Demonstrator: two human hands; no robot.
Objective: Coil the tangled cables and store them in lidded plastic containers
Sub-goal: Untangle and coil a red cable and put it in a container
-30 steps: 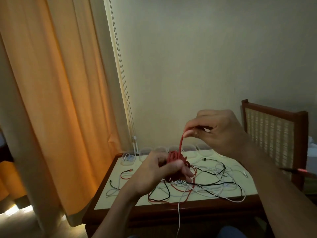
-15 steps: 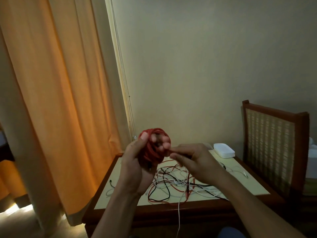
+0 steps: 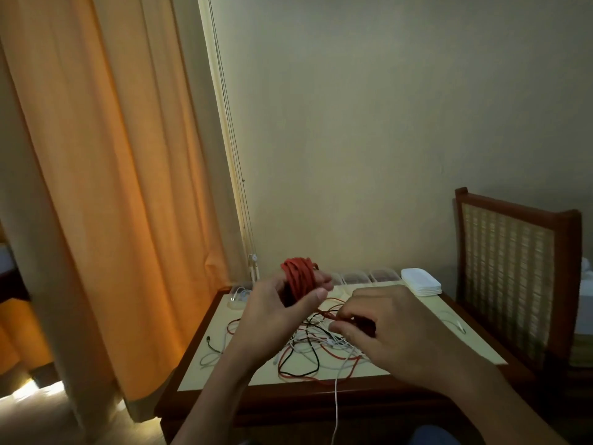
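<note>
My left hand (image 3: 276,313) holds a red cable coil (image 3: 298,279) wound around its fingers, raised above the table. My right hand (image 3: 385,329) pinches the loose red strand (image 3: 327,313) that runs from the coil, low over the cable pile. A tangle of red, black and white cables (image 3: 308,354) lies on the table (image 3: 205,354) under both hands. Several clear plastic containers (image 3: 356,277) stand in a row along the table's far edge, and one on the left (image 3: 239,295) has a white cable in it. A stack of white lids (image 3: 420,281) sits at the far right.
An orange curtain (image 3: 96,187) hangs to the left of the table. A wooden chair with a woven back (image 3: 513,277) stands to the right. A white cable (image 3: 335,409) hangs over the table's front edge. The wall is right behind the table.
My right hand dropped from above the coil to low over the pile, drawing the red strand down. My left hand first rose with the coil, then sank a little.
</note>
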